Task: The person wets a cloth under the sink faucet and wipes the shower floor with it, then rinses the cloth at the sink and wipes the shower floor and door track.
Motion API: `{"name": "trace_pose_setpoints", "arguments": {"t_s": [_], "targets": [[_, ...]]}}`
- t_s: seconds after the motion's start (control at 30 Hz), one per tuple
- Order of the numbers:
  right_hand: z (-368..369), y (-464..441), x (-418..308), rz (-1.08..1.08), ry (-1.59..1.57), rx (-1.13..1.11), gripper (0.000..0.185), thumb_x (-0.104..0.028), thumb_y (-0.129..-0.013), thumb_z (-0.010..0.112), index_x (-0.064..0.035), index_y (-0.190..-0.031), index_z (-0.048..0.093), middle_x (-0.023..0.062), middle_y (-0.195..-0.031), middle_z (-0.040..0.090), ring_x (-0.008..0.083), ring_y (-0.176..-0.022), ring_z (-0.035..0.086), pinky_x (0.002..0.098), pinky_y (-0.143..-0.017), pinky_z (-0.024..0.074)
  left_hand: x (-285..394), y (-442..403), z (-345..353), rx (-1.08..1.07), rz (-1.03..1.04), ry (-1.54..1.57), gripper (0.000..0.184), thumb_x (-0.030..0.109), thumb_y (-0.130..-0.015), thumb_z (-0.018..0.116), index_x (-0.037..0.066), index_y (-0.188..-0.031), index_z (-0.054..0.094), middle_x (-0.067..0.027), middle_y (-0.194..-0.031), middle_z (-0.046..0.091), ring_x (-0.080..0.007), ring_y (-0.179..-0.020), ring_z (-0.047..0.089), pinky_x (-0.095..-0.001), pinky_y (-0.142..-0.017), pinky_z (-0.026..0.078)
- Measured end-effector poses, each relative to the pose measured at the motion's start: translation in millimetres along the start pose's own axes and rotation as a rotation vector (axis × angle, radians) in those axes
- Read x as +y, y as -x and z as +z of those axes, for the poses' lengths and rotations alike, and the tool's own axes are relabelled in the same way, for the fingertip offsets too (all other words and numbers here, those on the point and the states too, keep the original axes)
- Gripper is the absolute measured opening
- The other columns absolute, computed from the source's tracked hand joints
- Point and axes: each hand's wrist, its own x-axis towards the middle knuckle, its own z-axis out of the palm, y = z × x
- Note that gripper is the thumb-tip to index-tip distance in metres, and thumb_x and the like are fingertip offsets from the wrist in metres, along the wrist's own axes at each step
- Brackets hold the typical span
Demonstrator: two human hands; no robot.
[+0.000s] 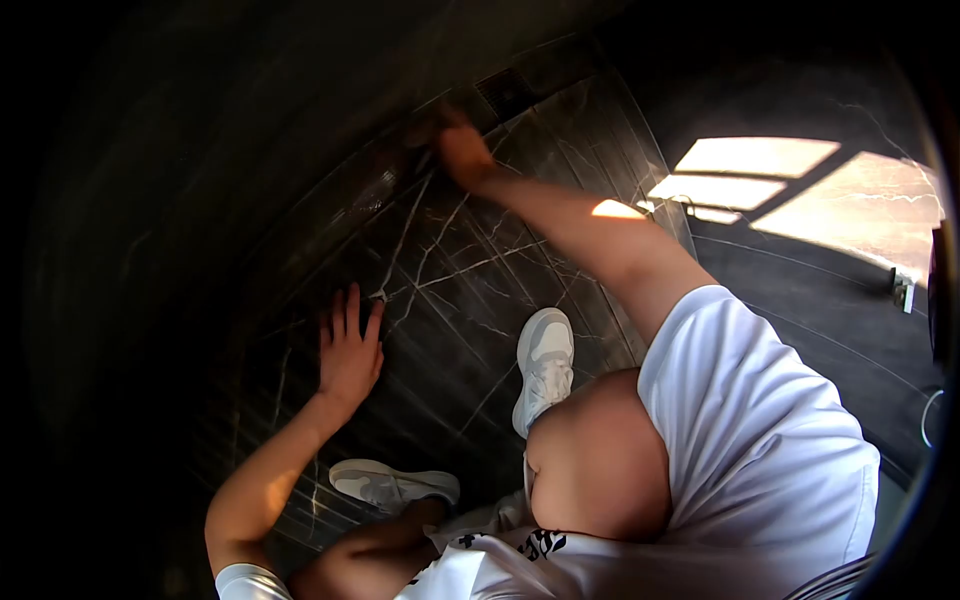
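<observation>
My left hand [350, 355] lies with its fingers apart on the dark floor [455, 345], which has white veins and straight grooves. I see nothing held in it. My right arm reaches far forward, and my right hand [464, 150] is at the edge where the floor meets a dark surface. Motion smears its fingers, so whether they hold anything cannot be made out. A square dark grate [503, 92] sits just to the right of that hand. Left of it, a small shiny patch [380, 185] glints along the edge.
My shoes, one [546, 365] ahead and one [393, 485] to the left, stand on the floor. Sunlight falls in bright patches [757, 157] on the dark surface at right. A small metal fitting [903, 290] sits near the right edge. Deep shadow covers the left side.
</observation>
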Motion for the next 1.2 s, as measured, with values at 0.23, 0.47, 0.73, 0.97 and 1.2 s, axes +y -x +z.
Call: {"name": "trace_pose_setpoints", "arguments": {"t_s": [0.23,0.47,0.73,0.97,1.2], "targets": [[-30,8,23,0.247,0.084,0.172,0.032,-0.007,-0.079,0.064,-0.0101,-0.108,0.079,0.0182,-0.125,0.062,0.0401,-0.122,0.055,0.0447,-0.102,0.0523,4,-13,11,0.021,0.037,-0.028,0.067,0.023,-0.093,0.069,0.011,-0.154,0.042,-0.0237,-0.166,0.021,-0.0436,-0.151,0.028,-0.0594,-0.117,0.036],[61,8,-228,-0.406,-0.192,-0.228,0.033,-0.017,-0.070,0.077,-0.0116,-0.102,0.080,0.0175,-0.131,0.059,0.0414,-0.128,0.051,0.0470,-0.115,0.0445,16,-11,1,0.006,0.090,-0.006,0.067,0.024,-0.093,0.067,0.011,-0.154,0.042,-0.0238,-0.164,0.025,-0.0435,-0.151,0.028,-0.0606,-0.118,0.033],[-22,-25,-110,-0.357,-0.165,-0.285,0.044,-0.012,-0.078,0.074,-0.0158,-0.122,0.071,0.0106,-0.135,0.061,0.0316,-0.131,0.053,0.0408,-0.111,0.0500,21,-17,0,-0.019,0.102,-0.016,0.068,0.028,-0.094,0.068,0.012,-0.155,0.043,-0.0239,-0.166,0.023,-0.0434,-0.153,0.026,-0.0620,-0.119,0.033],[-107,15,162,0.179,-0.136,0.320,0.045,-0.001,-0.079,0.067,-0.0162,-0.121,0.072,0.0206,-0.120,0.066,0.0439,-0.116,0.056,0.0471,-0.104,0.0501,43,-60,-12,-0.066,0.160,-0.104,0.077,0.041,-0.098,0.066,0.020,-0.164,0.033,-0.0232,-0.171,0.010,-0.0468,-0.156,0.016,-0.0699,-0.116,0.033],[-104,-41,320,0.741,-0.071,0.425,0.024,-0.009,-0.086,0.063,-0.0161,-0.104,0.078,0.0154,-0.115,0.073,0.0418,-0.117,0.057,0.0482,-0.101,0.0513,100,-131,-41,-0.164,0.283,-0.182,0.100,0.055,-0.085,0.077,0.028,-0.166,0.025,-0.0230,-0.173,0.003,-0.0498,-0.157,0.008,-0.0743,-0.111,0.035]]}}
